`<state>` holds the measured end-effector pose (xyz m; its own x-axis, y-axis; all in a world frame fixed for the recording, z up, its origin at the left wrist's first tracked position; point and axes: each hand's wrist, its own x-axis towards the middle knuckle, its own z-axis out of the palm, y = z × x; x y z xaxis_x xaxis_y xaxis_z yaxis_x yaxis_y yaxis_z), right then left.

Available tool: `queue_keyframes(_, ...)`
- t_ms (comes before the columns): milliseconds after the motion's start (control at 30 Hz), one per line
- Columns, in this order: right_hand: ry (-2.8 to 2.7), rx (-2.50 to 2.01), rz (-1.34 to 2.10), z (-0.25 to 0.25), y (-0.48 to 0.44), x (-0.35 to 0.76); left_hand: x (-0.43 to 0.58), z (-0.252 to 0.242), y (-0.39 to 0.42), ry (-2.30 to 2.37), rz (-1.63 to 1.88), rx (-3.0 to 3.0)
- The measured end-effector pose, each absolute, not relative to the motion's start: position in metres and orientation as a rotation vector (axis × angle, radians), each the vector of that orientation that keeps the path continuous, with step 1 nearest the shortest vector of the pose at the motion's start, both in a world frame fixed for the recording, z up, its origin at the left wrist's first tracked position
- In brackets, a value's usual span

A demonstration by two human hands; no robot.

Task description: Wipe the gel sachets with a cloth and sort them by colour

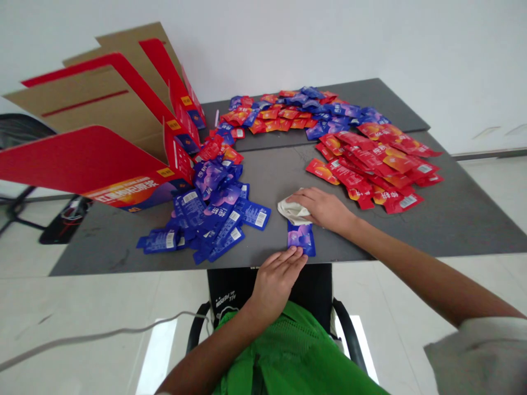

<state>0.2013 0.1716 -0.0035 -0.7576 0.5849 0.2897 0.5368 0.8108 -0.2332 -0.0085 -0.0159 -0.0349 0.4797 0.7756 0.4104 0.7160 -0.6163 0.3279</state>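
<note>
A blue and purple sachet [300,236] lies flat near the front edge of the grey table [272,164]. My left hand [280,274] presses its lower end with outstretched fingers, holding nothing. In my right hand [321,207] is a bunched cream cloth [294,211], which rests over the sachet's upper end. Left of my hands, a heap of blue sachets [218,214] spreads along the table. A pile of red sachets [379,164] lies to the right of my right hand.
Open red cardboard boxes [135,164] stand at the left with flaps raised. Mixed red and blue sachets [288,112] form an arc at the back, before a white wall. Beyond the table's left edge is a chair [24,131]. A grey cable [123,331] runs at lower left.
</note>
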Motion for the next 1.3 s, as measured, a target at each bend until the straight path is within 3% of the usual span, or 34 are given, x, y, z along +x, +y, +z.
queue_keyframes(167, -2.535, -0.978, 0.067, 0.021, 0.188, 0.204, -0.008, -0.037, -0.016, 1.304, 0.845, 2.575)
queue_keyframes(300, -2.478, -0.894, 0.149, 0.039, 0.133, 0.211, -0.007, -0.035, -0.015, 1.301, 0.86, 2.58)
queue_keyframes(467, -2.681, -0.728, 0.318, 0.025, 0.076, 0.214, -0.007, -0.027, -0.012, 1.278, 0.864, 2.546)
queue_keyframes(933, -2.593, -1.064, 0.117, 0.016, 0.193, 0.193, -0.01, -0.035, -0.016, 1.286, 0.913, 2.557)
queue_keyframes(1133, -2.412, -0.915, 0.145, 0.05, 0.124, 0.21, -0.01, -0.038, -0.017, 1.263, 0.876, 2.567)
queue_keyframes(1300, -2.682, -0.803, 0.354, 0.031, 0.07, 0.216, -0.01, -0.027, -0.013, 1.242, 0.82, 2.507)
